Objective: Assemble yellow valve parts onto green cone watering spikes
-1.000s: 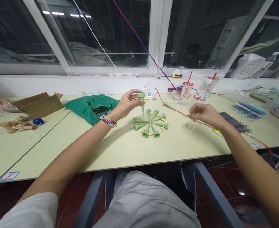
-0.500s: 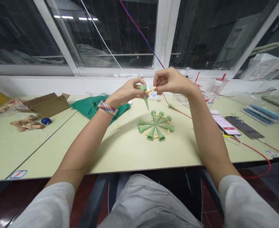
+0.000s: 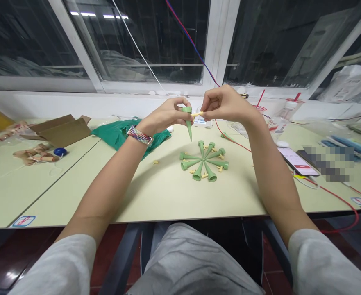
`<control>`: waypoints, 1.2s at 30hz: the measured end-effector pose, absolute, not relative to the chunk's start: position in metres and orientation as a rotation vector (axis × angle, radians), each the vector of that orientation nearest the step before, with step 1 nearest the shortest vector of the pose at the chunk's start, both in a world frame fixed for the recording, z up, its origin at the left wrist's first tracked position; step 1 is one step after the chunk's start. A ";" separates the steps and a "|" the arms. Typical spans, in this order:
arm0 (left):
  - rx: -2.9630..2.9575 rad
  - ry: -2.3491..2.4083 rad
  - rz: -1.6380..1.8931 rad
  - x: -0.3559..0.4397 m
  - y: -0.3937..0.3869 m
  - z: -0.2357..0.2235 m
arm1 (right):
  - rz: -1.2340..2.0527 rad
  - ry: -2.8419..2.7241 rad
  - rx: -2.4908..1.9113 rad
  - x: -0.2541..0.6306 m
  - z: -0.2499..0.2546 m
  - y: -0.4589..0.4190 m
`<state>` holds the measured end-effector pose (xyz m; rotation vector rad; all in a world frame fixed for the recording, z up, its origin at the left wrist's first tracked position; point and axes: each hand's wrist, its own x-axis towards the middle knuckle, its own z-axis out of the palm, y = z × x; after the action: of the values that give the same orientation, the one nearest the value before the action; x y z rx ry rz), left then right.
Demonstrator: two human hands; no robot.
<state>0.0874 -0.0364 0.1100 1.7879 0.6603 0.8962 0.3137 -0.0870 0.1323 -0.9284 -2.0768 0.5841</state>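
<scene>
My left hand (image 3: 169,112) is closed around a green plant-watering spike (image 3: 189,128), its wide end up and its tip pointing down over the table. From the spike's side, near the top, a small yellow valve (image 3: 196,115) reaches across to my right hand (image 3: 225,104). The thumb and fingertips of that hand pinch the valve's outer end. Whether the valve sits in the spike or only touches it, I cannot tell. Below lie several more green spikes (image 3: 205,166) in a ring, tips to the centre, with yellow valves beside them. One loose yellow valve (image 3: 155,162) lies to their left.
A green plastic bag (image 3: 115,133) lies behind my left wrist. Farther left are a cardboard box (image 3: 60,131) and wooden pieces with a blue ball (image 3: 60,152). At right are a lit phone (image 3: 298,161), a red cable (image 3: 337,196) and drink cups (image 3: 280,119).
The yellow valve has gone from slanted to nearly level between my hands. The view has shifted slightly left. Both hands keep their grips, and the ring of spikes stays as it was.
</scene>
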 end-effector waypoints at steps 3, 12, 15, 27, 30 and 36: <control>1.821 0.648 0.889 0.089 -0.036 0.106 | 0.647 -2.069 -0.938 0.308 0.129 -0.086; 2.061 0.678 1.158 0.092 -0.035 0.104 | 0.917 -1.855 -0.930 0.310 0.122 -0.079; 2.189 0.669 1.202 0.094 -0.036 0.103 | 1.007 -1.790 -0.953 0.310 0.118 -0.074; 1.822 0.796 1.088 0.091 -0.032 0.105 | 0.919 -1.803 -0.864 0.301 0.112 -0.065; 1.702 0.749 1.022 0.089 -0.031 0.106 | 0.828 -1.859 -0.870 0.300 0.112 -0.065; 1.507 0.651 0.846 0.088 -0.012 0.095 | 0.544 -1.956 -0.857 0.300 0.111 -0.063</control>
<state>0.0880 -0.0122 0.0951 1.5068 0.6506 0.8456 0.3005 -0.0629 0.1112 -0.8567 -1.9557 0.5435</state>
